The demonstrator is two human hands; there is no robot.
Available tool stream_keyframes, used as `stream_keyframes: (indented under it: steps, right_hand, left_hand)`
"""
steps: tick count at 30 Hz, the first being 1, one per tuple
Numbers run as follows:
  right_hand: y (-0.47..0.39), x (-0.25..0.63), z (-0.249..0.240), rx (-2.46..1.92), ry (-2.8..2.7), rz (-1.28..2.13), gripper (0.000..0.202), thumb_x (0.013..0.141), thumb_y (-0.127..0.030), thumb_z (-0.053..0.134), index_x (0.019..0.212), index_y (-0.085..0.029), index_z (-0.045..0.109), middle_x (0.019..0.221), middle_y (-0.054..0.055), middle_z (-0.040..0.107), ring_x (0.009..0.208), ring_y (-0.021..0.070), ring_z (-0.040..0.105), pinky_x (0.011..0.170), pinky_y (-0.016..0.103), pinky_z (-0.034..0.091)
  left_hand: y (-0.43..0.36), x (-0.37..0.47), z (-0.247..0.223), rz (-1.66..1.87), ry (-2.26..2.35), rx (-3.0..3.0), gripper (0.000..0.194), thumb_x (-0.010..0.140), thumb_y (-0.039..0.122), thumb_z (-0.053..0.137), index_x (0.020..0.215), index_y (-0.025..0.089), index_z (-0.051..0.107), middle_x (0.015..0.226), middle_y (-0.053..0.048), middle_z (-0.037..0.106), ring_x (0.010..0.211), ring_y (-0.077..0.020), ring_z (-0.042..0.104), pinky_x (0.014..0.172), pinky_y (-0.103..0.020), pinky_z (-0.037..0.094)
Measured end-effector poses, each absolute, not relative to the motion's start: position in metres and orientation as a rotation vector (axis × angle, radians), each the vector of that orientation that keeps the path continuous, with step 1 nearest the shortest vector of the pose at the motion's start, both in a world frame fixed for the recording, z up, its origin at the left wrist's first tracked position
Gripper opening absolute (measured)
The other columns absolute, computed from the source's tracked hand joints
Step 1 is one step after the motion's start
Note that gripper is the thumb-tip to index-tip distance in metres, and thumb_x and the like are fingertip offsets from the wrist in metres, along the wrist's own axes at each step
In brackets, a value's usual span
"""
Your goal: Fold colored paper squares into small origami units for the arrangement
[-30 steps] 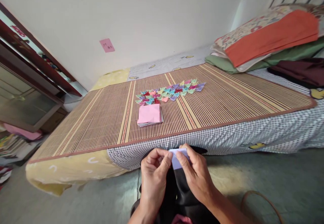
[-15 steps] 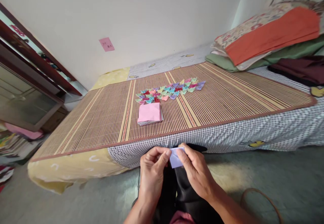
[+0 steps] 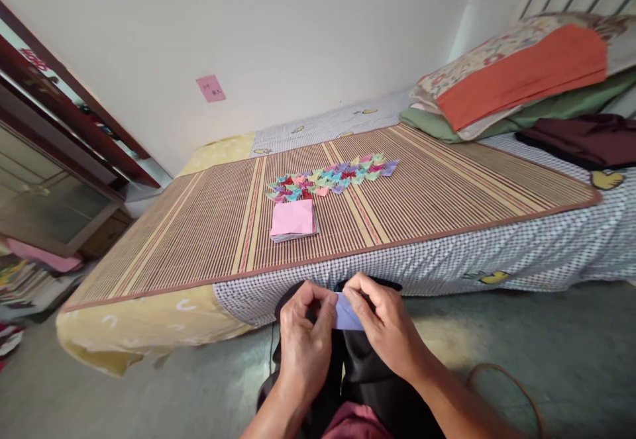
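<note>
A small piece of lavender paper (image 3: 346, 316) is held above my lap, between my two hands. My left hand (image 3: 307, 333) pinches its left edge between thumb and fingertips. At the paper's upper right, my right hand (image 3: 380, 316) grips it with thumb and bent fingers, hiding part of it. Beyond them, on the striped mat, lies a stack of square paper sheets (image 3: 292, 218) with a pink one on top. Just behind the stack, several small folded paper boats (image 3: 332, 178) in many colours stand in slanting rows.
The striped mat (image 3: 199, 227) covers a bed whose checked sheet (image 3: 427, 260) hangs over the near edge. Folded bedding (image 3: 521, 78) and dark folded cloth (image 3: 581, 140) lie at right. A pink note (image 3: 211, 88) is on the wall. A thin cord (image 3: 511, 379) curves over the floor.
The lavender paper now looks wider and shorter between my hands. My right hand has shifted slightly upward, its fingers more bent, while the view has turned a little.
</note>
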State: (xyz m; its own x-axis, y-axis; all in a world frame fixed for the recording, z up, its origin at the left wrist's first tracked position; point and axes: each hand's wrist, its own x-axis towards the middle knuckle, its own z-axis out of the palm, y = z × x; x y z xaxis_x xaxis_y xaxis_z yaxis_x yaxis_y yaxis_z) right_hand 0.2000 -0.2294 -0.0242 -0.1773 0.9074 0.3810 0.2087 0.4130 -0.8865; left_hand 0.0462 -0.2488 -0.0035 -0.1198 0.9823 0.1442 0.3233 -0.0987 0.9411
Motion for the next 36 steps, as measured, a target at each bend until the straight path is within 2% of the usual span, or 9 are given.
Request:
stream_keyframes:
  steps: [3, 6, 11, 16, 19, 26, 30, 33, 36]
  right_hand:
    - [-0.232, 0.203, -0.021, -0.978, -1.684, 0.846, 0.028, 0.107, -0.026, 0.048, 0.079, -0.022, 0.050, 0.067, -0.005, 0.048, 0.059, 0.0120, 0.048, 0.058, 0.025, 0.037]
    - [-0.236, 0.203, -0.019, -0.973, -1.618, 1.046, 0.029, 0.107, -0.035, 0.050, 0.082, -0.021, 0.054, 0.068, -0.005, 0.047, 0.059, 0.0121, 0.045, 0.056, 0.024, 0.036]
    - [-0.239, 0.200, -0.019, -0.983, -1.510, 1.309, 0.037, 0.095, -0.045, 0.071, 0.074, -0.021, 0.053, 0.063, -0.005, 0.048, 0.057, 0.0116, 0.045, 0.052, 0.023, 0.036]
    - [-0.241, 0.198, -0.021, -0.971, -1.476, 1.296, 0.030, 0.098, -0.041, 0.066, 0.077, -0.019, 0.062, 0.064, -0.001, 0.062, 0.058, 0.0147, 0.059, 0.056, 0.024, 0.045]
    - [-0.243, 0.198, -0.023, -0.971, -1.471, 1.305, 0.031, 0.099, -0.041, 0.064, 0.076, -0.020, 0.062, 0.066, 0.002, 0.069, 0.058, 0.0155, 0.063, 0.057, 0.025, 0.049]
    - [-0.251, 0.197, -0.027, -0.980, -1.502, 1.306, 0.042, 0.101, -0.046, 0.062, 0.069, -0.022, 0.053, 0.058, -0.001, 0.062, 0.050, 0.0139, 0.059, 0.052, 0.024, 0.046]
    - [-0.254, 0.198, -0.027, -0.967, -1.535, 1.343, 0.042, 0.101, -0.048, 0.062, 0.070, -0.022, 0.053, 0.056, -0.002, 0.059, 0.049, 0.0136, 0.056, 0.050, 0.023, 0.042]
    - [-0.252, 0.201, -0.025, -0.942, -1.525, 1.387, 0.038, 0.098, -0.048, 0.068, 0.074, -0.021, 0.056, 0.062, -0.002, 0.060, 0.056, 0.0139, 0.057, 0.054, 0.023, 0.044]
    - [-0.248, 0.203, -0.023, -0.945, -1.435, 1.368, 0.030, 0.092, -0.046, 0.075, 0.089, -0.019, 0.063, 0.072, -0.002, 0.062, 0.065, 0.0142, 0.057, 0.060, 0.024, 0.046]
  left_hand:
    - [-0.249, 0.044, -0.007, 1.218, 1.380, 1.328, 0.031, 0.091, 0.042, 0.073, 0.071, 0.019, 0.065, 0.063, 0.002, 0.053, 0.061, -0.0142, 0.043, 0.058, -0.026, 0.036]
    - [-0.250, 0.044, -0.008, 1.235, 1.318, 1.245, 0.034, 0.088, 0.046, 0.077, 0.072, 0.018, 0.065, 0.062, 0.002, 0.053, 0.060, -0.0135, 0.042, 0.057, -0.025, 0.036]
    - [-0.251, 0.045, -0.008, 1.296, 1.309, 1.250, 0.036, 0.090, 0.048, 0.076, 0.073, 0.018, 0.065, 0.063, 0.002, 0.058, 0.060, -0.0132, 0.048, 0.058, -0.024, 0.039]
    - [-0.247, 0.041, -0.013, 1.354, 1.166, 1.017, 0.040, 0.083, 0.050, 0.083, 0.071, 0.018, 0.062, 0.062, 0.003, 0.058, 0.058, -0.0120, 0.049, 0.059, -0.023, 0.042]
    - [-0.247, 0.038, -0.016, 1.414, 1.170, 0.960, 0.041, 0.080, 0.049, 0.086, 0.071, 0.017, 0.062, 0.061, 0.004, 0.055, 0.057, -0.0108, 0.046, 0.058, -0.022, 0.040]
    - [-0.249, 0.035, -0.019, 1.469, 1.259, 1.078, 0.042, 0.082, 0.052, 0.083, 0.071, 0.018, 0.062, 0.063, 0.004, 0.053, 0.059, -0.0117, 0.045, 0.057, -0.023, 0.038]
    - [-0.249, 0.035, -0.018, 1.461, 1.298, 1.173, 0.042, 0.086, 0.054, 0.078, 0.071, 0.019, 0.060, 0.063, 0.003, 0.052, 0.060, -0.0125, 0.043, 0.057, -0.024, 0.038]
    - [-0.251, 0.035, -0.013, 1.411, 1.320, 1.231, 0.044, 0.088, 0.056, 0.075, 0.071, 0.019, 0.058, 0.062, 0.004, 0.050, 0.058, -0.0122, 0.041, 0.055, -0.024, 0.036]
    - [-0.253, 0.038, -0.008, 1.308, 1.311, 1.303, 0.045, 0.089, 0.056, 0.074, 0.069, 0.019, 0.057, 0.060, 0.004, 0.048, 0.057, -0.0118, 0.039, 0.053, -0.023, 0.033]
